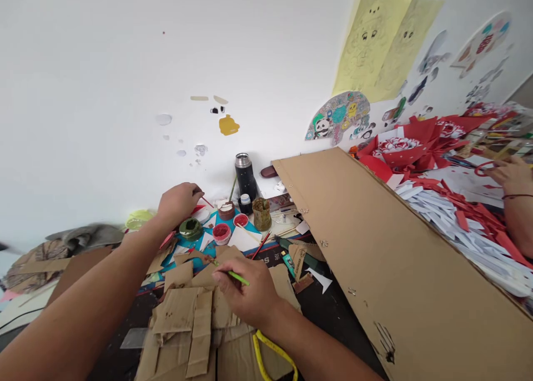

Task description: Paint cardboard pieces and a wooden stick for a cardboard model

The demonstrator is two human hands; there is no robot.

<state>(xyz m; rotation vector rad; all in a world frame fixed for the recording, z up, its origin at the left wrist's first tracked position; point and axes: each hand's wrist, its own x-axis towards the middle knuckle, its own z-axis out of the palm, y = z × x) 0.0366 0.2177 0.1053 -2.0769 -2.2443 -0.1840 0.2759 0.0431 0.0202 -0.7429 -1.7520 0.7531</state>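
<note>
At lower centre, the right hand (256, 297) pinches a green brush (239, 277) pen-like, probably for control, above cardboard pieces (177, 309). Farther back, left of centre, the left hand (177, 204) pinches a thin red stick (208, 202) near paint pots (221, 234), apparently grouped for easy reach.

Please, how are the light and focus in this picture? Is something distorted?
Head view: soft light on the white wall, faint shadow beside the black flask; head view: left forearm looks stretched near the edge; head view: co-worker's hand looks soft, motion or focus, I cannot tell.
</note>
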